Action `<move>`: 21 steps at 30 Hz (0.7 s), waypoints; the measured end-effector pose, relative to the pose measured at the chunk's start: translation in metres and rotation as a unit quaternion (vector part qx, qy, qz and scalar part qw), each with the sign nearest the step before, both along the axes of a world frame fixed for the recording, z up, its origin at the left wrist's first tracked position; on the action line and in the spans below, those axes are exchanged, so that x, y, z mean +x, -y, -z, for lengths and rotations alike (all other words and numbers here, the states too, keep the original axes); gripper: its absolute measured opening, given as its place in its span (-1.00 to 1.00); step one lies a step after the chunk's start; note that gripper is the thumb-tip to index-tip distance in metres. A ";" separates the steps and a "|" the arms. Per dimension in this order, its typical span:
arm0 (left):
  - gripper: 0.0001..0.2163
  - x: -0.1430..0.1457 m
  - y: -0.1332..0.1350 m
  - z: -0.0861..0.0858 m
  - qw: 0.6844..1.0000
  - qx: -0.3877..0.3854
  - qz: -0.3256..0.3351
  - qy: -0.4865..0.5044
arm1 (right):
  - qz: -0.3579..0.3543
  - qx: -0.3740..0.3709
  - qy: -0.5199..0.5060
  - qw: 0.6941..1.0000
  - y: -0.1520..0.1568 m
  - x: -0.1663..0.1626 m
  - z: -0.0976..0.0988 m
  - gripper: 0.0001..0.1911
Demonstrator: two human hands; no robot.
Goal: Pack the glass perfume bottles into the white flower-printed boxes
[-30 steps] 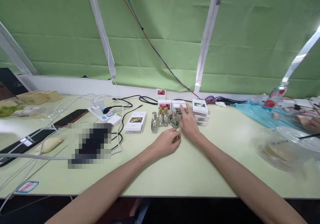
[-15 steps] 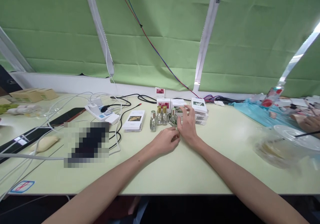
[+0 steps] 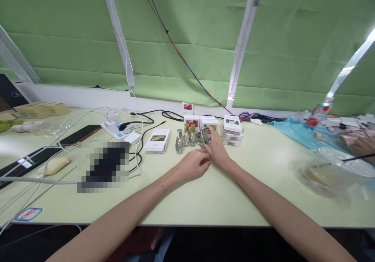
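four small glass bottles (image 3: 192,138) near the hands (image 3: 193,164), their contents unclear

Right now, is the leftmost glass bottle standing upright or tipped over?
Upright. The bottle stands on the table with its silver cap at the top, beside the gold-capped bottles.

There are four glass bottles (image 3: 179,143), one power strip (image 3: 118,134).
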State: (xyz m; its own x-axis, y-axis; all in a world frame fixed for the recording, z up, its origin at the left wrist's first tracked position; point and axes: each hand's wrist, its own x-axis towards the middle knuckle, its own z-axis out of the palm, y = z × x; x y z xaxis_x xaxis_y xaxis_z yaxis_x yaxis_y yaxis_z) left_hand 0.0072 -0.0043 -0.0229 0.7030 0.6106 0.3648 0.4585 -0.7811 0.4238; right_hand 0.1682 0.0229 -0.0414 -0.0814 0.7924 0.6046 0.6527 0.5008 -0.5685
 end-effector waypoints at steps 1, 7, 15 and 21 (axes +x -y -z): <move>-0.83 0.000 0.000 0.000 1.000 0.001 -0.001 0.000 | -0.007 -0.007 -0.001 1.000 0.000 0.001 0.000 -0.26; -0.82 -0.001 0.000 0.000 1.000 0.004 0.000 -0.001 | -0.019 -0.025 0.001 1.000 -0.003 0.004 0.001 -0.24; -0.81 -0.001 0.000 0.000 1.000 -0.005 -0.007 -0.005 | 0.006 -0.019 0.024 1.000 -0.005 0.008 0.001 -0.25; -0.81 -0.001 0.001 -0.002 1.000 -0.015 -0.009 -0.008 | 0.043 -0.005 0.037 0.998 -0.001 0.006 -0.005 -0.27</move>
